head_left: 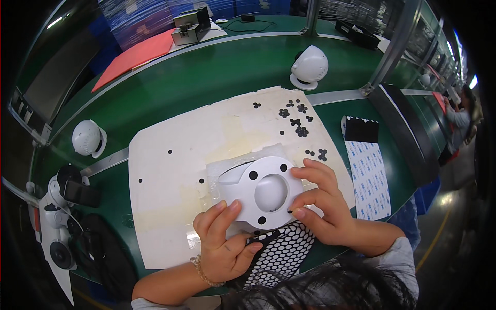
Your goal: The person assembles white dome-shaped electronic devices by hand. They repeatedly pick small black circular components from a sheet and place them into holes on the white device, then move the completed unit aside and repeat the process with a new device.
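In the head view, the white plastic ring-shaped part with a round central opening (247, 196) is between your hands, over a translucent cushioning sheet (213, 175) on the cream board (170, 206). Flat black round pads sit on its face at one (283, 167), ten (253, 175) and seven o'clock (262, 220). Your left hand (221, 250) rests fingertips on its eight o'clock edge; whether that thumb grips anything, you can't tell. Your right hand (328, 211) pinches a small black dot (290, 211) between thumb and forefinger at four o'clock. You seem to be placing a fourth pad; the next move likely calls for lining it up and pressing it flat while your left fingers steady the ring. Below, at six o'clock, lies a black sheet with white honeycomb dots (284, 253).
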Available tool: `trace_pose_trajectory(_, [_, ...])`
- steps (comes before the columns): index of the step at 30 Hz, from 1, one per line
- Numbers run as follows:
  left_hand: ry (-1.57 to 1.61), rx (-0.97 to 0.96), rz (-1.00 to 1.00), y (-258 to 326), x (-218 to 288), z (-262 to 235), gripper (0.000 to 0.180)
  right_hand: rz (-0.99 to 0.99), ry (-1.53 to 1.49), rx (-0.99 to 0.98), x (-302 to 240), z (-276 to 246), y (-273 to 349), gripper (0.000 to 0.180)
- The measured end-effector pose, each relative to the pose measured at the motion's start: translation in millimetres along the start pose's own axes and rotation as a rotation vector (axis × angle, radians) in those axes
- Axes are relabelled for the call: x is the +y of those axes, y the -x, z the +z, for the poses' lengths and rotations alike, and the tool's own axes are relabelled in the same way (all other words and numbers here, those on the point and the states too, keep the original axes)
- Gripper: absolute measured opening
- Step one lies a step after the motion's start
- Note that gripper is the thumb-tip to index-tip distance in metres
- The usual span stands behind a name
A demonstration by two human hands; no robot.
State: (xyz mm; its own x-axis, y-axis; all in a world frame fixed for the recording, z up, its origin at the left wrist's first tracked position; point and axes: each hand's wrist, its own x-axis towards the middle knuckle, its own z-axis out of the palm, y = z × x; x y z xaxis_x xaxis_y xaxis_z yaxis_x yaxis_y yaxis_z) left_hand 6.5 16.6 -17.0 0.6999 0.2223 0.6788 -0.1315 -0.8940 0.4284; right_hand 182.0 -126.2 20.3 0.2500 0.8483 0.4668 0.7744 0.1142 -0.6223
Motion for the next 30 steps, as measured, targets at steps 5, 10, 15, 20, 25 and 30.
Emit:
trace_pose_trajectory(5, [-0.005, 0.005, -0.004, 0.9, 0.1, 1.5, 0.021, 0.062, -0.173, 0.008, 3.1, 2.3, 0.3, 0.008])
trace_pose_trajectory(10, [-0.004, 0.000, -0.008, 0.4, 0.2, 1.4, 0.022, 0.092, -0.216, 0.003, 2.6, 2.4, -0.3, 0.007])
trace_pose_trajectory(15, [-0.010, -0.003, 0.000, 0.2, -0.5, 1.3, 0.022, 0.114, -0.247, 0.007, 2.1, 3.2, -0.7, 0.007])
trace_pose_trajectory(20, [-0.007, 0.002, -0.015, 1.3, 0.0, 1.4, 0.022, 0.125, -0.279, -0.041, 2.2, 2.2, -1.0, 0.007])
trace_pose_trajectory(25, [-0.002, -0.005, -0.020, 1.6, -0.3, 2.1, 0.021, 0.154, -0.319, -0.049, 2.1, 1.7, -0.5, 0.007])
trace_pose_trajectory(30, [-0.007, -0.020, -0.021, 1.7, -0.7, 2.2, 0.022, 0.206, -0.391, -0.044, 0.0, 1.7, 0.1, 0.007])
